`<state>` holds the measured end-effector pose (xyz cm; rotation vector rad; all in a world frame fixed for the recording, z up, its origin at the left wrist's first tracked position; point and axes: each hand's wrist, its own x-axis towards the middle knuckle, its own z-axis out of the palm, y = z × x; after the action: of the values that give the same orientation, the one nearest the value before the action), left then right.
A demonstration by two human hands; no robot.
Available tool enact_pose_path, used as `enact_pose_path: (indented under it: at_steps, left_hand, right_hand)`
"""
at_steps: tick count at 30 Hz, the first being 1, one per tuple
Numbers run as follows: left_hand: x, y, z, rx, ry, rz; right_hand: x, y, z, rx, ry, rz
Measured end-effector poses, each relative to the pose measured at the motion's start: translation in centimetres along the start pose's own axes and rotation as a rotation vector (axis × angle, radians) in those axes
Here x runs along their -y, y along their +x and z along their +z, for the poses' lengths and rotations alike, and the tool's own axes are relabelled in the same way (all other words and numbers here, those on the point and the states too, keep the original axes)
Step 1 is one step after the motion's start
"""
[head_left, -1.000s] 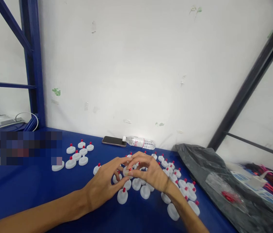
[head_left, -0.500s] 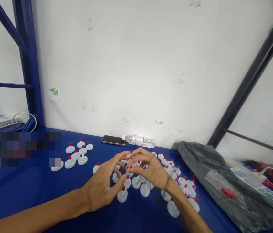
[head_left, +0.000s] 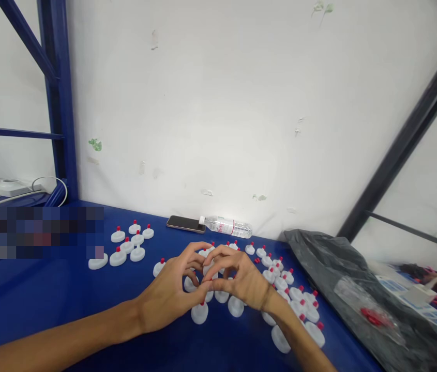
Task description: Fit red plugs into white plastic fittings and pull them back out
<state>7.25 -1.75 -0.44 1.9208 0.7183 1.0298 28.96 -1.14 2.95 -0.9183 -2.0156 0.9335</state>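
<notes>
Okay, left hand [head_left: 167,295] just brought its thumb right up to the right hand's [head_left: 250,279] fingertips, so both work one spot; can't tell what's clamped. Red-tipped white caps [head_left: 199,313] reach the surface's [head_left: 187,351] right edge; smartphone [head_left: 183,223], water bottle [head_left: 226,226] along the far edge.

Beyond the fingers [head_left: 195,296] rises a scuffed, brightly lit white wall [head_left: 202,103]. A blue table [head_left: 28,294] lies beneath; far left of them stands a blue post [head_left: 66,113], far right a slanting dark beam [head_left: 412,132].
</notes>
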Motion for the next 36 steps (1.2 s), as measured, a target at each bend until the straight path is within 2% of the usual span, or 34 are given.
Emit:
enact_pose_path:
  at_steps: [6, 19, 28, 36]
  left_hand:
    - [0.1, 0.1, 0.0, -0.010, 0.017, 0.009]
    - [-0.1, -0.1, -0.2, -0.010, 0.014, -0.060]
    - [0.0, 0.0, -0.1, -0.009, 0.002, -0.096]
    - [-1.3, 0.5, -0.5, 0.034, -0.124, -0.094]
  right_hand:
    - [0.5, -0.2, 0.2, -0.032, -0.042, -0.032]
    - [2.0, -0.5, 0.3, -0.035, -0.031, 0.020]
    - [1.5, -0.5, 0.5, -0.060, -0.038, -0.015]
    - [1.2, -0.1, 0.3, -0.029, -0.012, -0.037]
